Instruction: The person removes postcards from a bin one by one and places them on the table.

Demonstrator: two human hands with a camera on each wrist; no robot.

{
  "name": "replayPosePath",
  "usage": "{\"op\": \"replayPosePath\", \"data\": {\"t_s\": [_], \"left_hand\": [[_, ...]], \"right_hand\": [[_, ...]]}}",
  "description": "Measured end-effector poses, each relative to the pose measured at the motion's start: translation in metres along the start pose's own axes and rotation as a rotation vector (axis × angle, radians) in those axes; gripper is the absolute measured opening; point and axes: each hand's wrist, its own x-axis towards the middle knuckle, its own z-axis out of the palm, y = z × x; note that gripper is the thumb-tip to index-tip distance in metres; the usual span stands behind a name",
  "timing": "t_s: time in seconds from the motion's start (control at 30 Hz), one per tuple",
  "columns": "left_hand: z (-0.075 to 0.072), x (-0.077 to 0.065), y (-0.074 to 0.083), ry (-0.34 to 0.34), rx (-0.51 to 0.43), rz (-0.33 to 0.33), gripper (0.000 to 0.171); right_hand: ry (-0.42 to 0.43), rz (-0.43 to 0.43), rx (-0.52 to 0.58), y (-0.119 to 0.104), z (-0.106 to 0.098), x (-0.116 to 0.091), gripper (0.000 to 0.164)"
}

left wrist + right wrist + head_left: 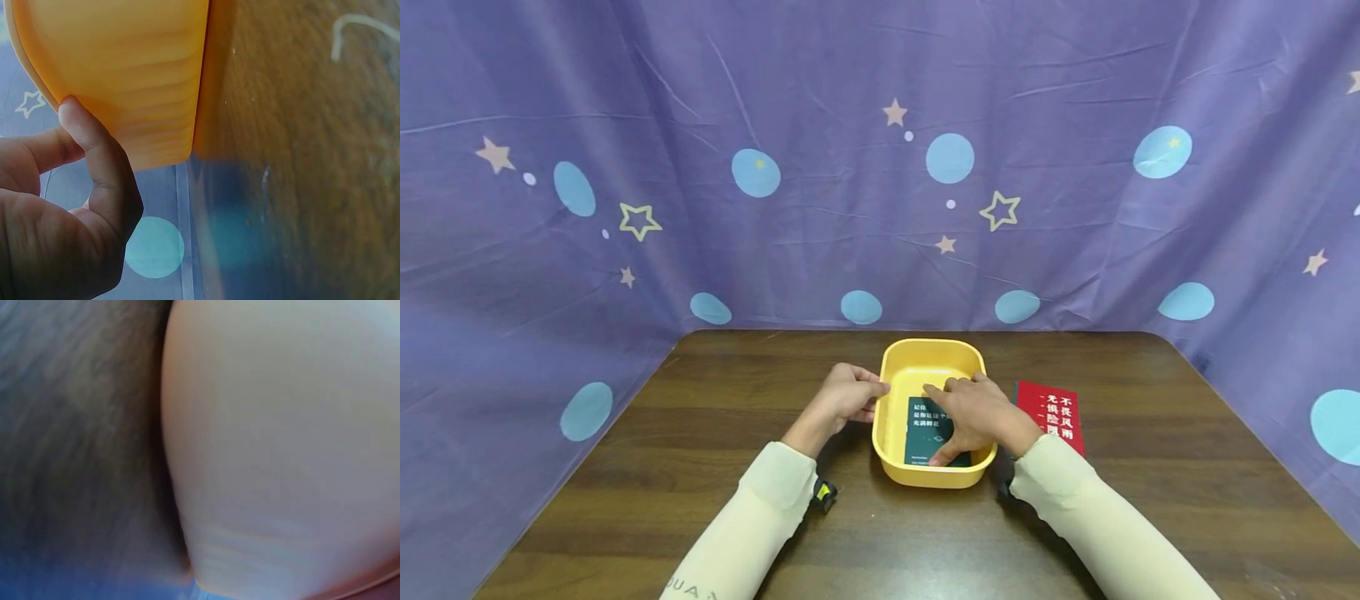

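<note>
A yellow plastic bin stands on the table. My left hand pinches its left rim between thumb and fingers; in the left wrist view the thumb rests on the rim. Inside the bin lies a dark green booklet with white Chinese text. Over the booklet's right part my right hand reaches in with spread fingers. Its thumb touches the cover near the lower edge, and the index finger extends past the top edge. The right wrist view shows only the bin's outer wall up close, with the fingers out of sight.
A red booklet with white characters lies right of the bin, partly behind the right wrist. The brown wooden table ends at a purple curtain with stars and blue dots. Dark wrist devices sit under the sleeves.
</note>
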Motion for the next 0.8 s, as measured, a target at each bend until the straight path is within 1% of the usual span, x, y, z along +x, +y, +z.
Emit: {"op": "replayPosePath", "data": {"t_s": [0.13,0.37,0.63,0.8], "left_hand": [[0.0002,0.0005,0.0003,-0.001,0.003,0.000,0.015],[-0.0003,0.0001,0.0016,0.004,0.000,-0.004,0.014],[0.0006,0.0019,-0.0017,0.003,-0.002,-0.004,0.014],[0.0010,0.0014,-0.0018,0.004,-0.003,-0.007,0.014]], "right_hand": [[-0.004,0.005,-0.002,0.0004,-0.0005,0.0005,0.121],[0.011,-0.015,0.007,0.0013,-0.0018,0.0009,0.119],[0.029,-0.026,0.028,0.0029,0.0016,0.0006,0.120],[0.016,-0.017,0.046,0.0018,0.0008,-0.0006,0.120]]}}
